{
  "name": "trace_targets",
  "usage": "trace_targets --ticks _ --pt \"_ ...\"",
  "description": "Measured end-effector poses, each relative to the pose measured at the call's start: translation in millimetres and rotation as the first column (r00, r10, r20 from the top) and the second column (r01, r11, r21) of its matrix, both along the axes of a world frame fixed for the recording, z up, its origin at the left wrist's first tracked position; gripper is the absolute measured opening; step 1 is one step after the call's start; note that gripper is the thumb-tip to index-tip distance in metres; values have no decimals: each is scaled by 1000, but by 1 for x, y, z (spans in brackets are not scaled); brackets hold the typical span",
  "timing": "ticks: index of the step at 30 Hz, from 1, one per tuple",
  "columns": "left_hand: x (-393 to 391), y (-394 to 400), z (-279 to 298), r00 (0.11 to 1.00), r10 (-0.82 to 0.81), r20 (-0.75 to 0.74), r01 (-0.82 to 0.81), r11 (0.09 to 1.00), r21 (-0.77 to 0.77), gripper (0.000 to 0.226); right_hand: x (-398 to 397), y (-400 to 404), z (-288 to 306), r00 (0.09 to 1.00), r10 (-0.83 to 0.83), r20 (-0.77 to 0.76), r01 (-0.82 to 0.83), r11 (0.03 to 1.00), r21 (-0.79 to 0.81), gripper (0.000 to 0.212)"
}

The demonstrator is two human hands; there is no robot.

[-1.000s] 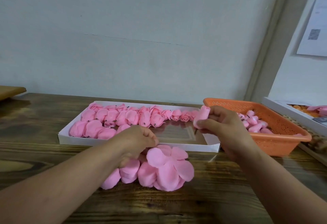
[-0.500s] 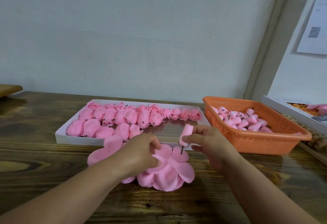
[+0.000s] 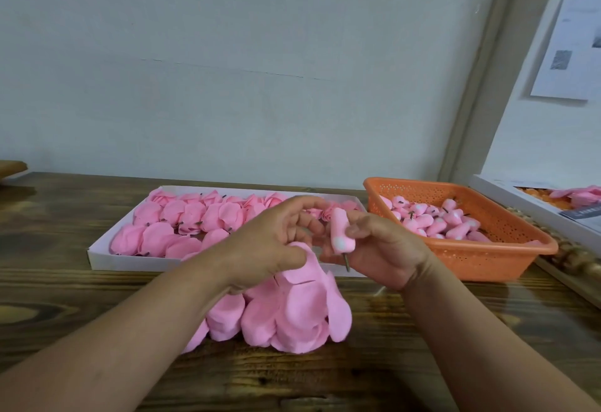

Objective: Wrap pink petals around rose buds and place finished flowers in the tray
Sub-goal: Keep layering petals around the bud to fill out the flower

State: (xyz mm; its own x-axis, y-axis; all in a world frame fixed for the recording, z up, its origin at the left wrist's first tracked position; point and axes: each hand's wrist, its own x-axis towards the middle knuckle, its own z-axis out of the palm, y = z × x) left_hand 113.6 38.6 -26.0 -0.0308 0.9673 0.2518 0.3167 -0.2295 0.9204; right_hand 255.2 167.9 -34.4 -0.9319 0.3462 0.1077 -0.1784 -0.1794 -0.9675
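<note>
**Bud in one hand, petal sheet in the other, wrap not yet begun**

The right hand [image 3: 380, 249] pinches a small pink foam rose bud [image 3: 340, 231] between thumb and curled fingers, holding it nearly upright with its short dark stem [image 3: 346, 262] pointing down. Just beside it, the left hand [image 3: 270, 244] pinches the top edge of a soft pink petal sheet [image 3: 305, 294], lifting it off a stack of scalloped pink petal sheets [image 3: 260, 320] that lies on the dark wooden table [image 3: 65, 297]. Bud and sheet are close but do not appear joined; the stem seems not yet pushed through, so this flower is at its start.

Behind the hands, the shallow white cardboard tray [image 3: 130, 262] holds roughly two rows of finished pink flowers [image 3: 195, 216] along its far and left parts, with bare floor likely at the near right, though the hands hide much of it. The orange perforated plastic basket [image 3: 507, 252] to the right holds many unwrapped buds [image 3: 435, 219], so plenty of work remains.

The held bud looks smooth, tapered, paler at its base.
</note>
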Motion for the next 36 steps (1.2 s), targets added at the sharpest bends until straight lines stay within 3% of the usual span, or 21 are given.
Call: trace_targets --ticks 5,7,9,11,13,15,17,19,23,24,26,30,32,34,36 --pt "-6 4 15 998 36 44 -41 994 99 66 -4 -1 3 970 215 -115 -215 977 13 31" --pt "-8 4 13 994 94 59 -100 990 102 62 -6 -4 0 967 218 -135 -217 976 27 29" --pt "-7 5 7 961 206 183 -223 972 78 52 -7 -7 1 974 158 -163 -157 987 21 28" --pt "-4 6 -3 820 277 501 -293 955 -49 31 -7 -9 4 977 25 -213 -32 999 -29 23" --pt "1 4 -15 547 288 786 -154 958 -244 59 -8 -10 11 956 -118 -269 93 990 -103 15" --pt "10 -2 -28 451 329 830 26 924 -380 93 -10 -11 17 924 -218 -314 163 968 -192 4" --pt "24 -7 -36 438 253 863 179 916 -360 112 -13 -11 20 902 -288 -322 207 942 -264 5" --pt "35 -7 -39 432 142 891 210 944 -253 113 -16 -13 20 896 -336 -290 268 930 -252 3" --pt "35 -3 -28 426 27 904 53 997 -55 96 -11 -17 15 897 -372 -237 411 900 142 29" --pt "33 -4 -25 427 22 904 33 999 -39 99 -8 -18 14 896 -380 -227 430 871 237 24" --pt "34 -5 -22 416 61 908 -7 998 -64 97 -4 -19 11 898 -394 -193 439 826 355 9" --pt "34 -1 -25 310 328 892 -261 932 -252 40 0 -23 5 927 -351 -134 374 828 418 9" --pt "29 1 -26 374 430 822 -353 885 -303 21 5 -23 4 937 -338 -90 343 837 426 9" --pt "25 -1 -26 450 472 758 -405 864 -298 19 10 -20 3 922 -376 -93 380 830 409 12" --pt "22 -2 -25 492 472 731 -426 863 -271 19 13 -19 4 881 -433 -190 472 823 316 18"
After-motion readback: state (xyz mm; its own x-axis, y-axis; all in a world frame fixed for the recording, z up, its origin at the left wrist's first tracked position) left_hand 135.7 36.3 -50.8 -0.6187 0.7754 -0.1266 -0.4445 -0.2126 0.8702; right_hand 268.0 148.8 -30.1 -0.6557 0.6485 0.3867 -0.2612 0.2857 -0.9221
